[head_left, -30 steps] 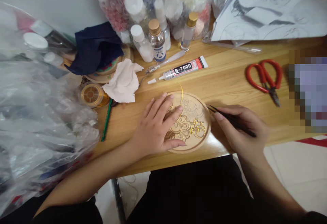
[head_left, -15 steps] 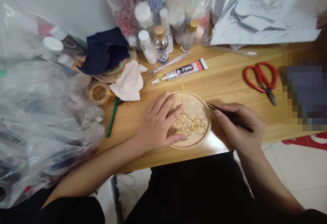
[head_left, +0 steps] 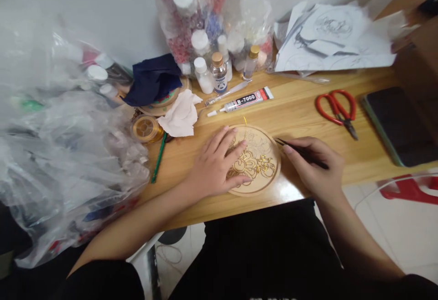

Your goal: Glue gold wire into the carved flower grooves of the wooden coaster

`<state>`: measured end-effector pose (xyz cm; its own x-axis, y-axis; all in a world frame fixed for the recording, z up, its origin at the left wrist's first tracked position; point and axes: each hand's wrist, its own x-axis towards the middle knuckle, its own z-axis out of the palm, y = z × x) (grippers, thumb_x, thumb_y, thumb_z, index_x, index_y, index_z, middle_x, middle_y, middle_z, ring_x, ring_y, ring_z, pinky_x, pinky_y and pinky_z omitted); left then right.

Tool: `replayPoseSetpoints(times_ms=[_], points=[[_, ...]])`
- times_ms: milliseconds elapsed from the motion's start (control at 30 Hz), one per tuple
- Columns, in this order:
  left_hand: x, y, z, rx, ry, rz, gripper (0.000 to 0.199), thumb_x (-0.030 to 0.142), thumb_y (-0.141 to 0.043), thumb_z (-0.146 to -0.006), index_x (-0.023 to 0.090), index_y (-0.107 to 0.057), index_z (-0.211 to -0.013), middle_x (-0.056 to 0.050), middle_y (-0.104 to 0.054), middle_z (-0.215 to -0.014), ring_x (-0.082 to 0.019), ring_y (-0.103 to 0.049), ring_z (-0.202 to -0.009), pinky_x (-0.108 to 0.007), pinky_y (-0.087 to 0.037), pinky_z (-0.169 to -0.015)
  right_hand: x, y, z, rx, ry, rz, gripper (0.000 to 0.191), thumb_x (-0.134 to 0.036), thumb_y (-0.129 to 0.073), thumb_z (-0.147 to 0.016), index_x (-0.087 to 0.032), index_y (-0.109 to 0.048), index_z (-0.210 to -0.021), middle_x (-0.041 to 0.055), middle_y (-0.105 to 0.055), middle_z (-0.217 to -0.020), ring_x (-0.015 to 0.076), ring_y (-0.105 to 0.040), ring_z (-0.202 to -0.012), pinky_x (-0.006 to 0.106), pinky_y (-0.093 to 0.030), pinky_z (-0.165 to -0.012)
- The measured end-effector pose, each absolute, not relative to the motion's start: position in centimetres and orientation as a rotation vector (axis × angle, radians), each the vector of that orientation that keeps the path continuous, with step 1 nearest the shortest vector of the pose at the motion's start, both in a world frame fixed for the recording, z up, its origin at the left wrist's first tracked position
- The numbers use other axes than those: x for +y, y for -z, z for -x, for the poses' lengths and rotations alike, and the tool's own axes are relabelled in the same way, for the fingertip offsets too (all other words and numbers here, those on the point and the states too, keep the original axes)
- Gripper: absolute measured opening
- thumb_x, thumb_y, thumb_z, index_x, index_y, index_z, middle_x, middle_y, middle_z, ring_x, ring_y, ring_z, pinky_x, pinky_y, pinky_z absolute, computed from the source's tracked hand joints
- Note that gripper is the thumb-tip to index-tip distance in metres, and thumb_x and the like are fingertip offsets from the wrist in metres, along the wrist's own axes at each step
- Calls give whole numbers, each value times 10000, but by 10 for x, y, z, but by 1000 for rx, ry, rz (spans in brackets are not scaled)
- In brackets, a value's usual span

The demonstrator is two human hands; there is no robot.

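A round wooden disc (head_left: 263,182) with a raised rim lies flat near the table's front edge. Gold wire (head_left: 245,162) forms a flower and scrolls on it, and pencil lines show on its upper part. My left hand (head_left: 217,163) rests with spread fingers over the disc's left side. A short yellow wire end (head_left: 244,121) sticks up past the top rim. Black tweezers (head_left: 305,152) are gripped in my right hand (head_left: 318,165), their tips at the disc's right rim.
Red-handled pliers (head_left: 337,107) and a dark phone (head_left: 400,126) lie to the right. Behind the disc are a glue tube (head_left: 246,100), small bottles (head_left: 219,73) and sketches (head_left: 328,40). A wire spool (head_left: 145,128), green pencil (head_left: 158,161) and plastic bags (head_left: 75,154) stand left.
The camera view has shifted, so the table items sit differently in it. Both hands keep nearly the same pose at the disc, and the tweezers remain in my right hand.
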<state>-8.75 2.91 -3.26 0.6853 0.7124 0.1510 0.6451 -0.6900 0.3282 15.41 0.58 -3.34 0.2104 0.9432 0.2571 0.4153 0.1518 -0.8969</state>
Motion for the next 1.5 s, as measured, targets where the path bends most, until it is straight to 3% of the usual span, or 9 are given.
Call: replayPoseSetpoints(times_ms=[300, 600, 900, 1500], points=[[28, 30, 87, 1114, -380, -2649, 756, 685, -422, -903, 135, -479, -1418, -214, -395, -1505, -376, -294, -1439, -573, -340, -1114, 6, 34, -155, -1392, -627, 1437, 80, -206, -733, -779, -205, -716, -857, 17, -763, -814, 158, -728, -718, 293, -628, -681], [27, 30, 87, 1136, -340, -2601, 652, 565, -505, -924, 165, -457, -1436, -184, -358, -1540, -362, -259, -1460, -572, -312, -1145, 5, 34, -154, -1379, -626, 1419, 73, -209, -727, -795, -208, -720, -868, 18, -768, -836, 153, -734, -746, 280, -627, -719], [26, 29, 86, 1157, -374, -2650, 571, 465, -523, -933, 154, -491, -1410, -184, -396, -1511, -364, -315, -1432, -553, -346, -1136, 3, 43, -160, -1485, -679, 1401, 209, -295, -603, -916, -247, -671, -1107, 50, -760, -995, 180, -730, -896, 320, -605, -800], [26, 32, 86, 1157, -392, -2660, 544, 439, -497, -946, 169, -473, -1418, -177, -386, -1516, -361, -307, -1431, -555, -358, -1121, 3, 41, -159, -1458, -735, 1430, 158, -262, -650, -871, -239, -715, -1013, 41, -766, -971, 169, -730, -860, 305, -603, -784]])
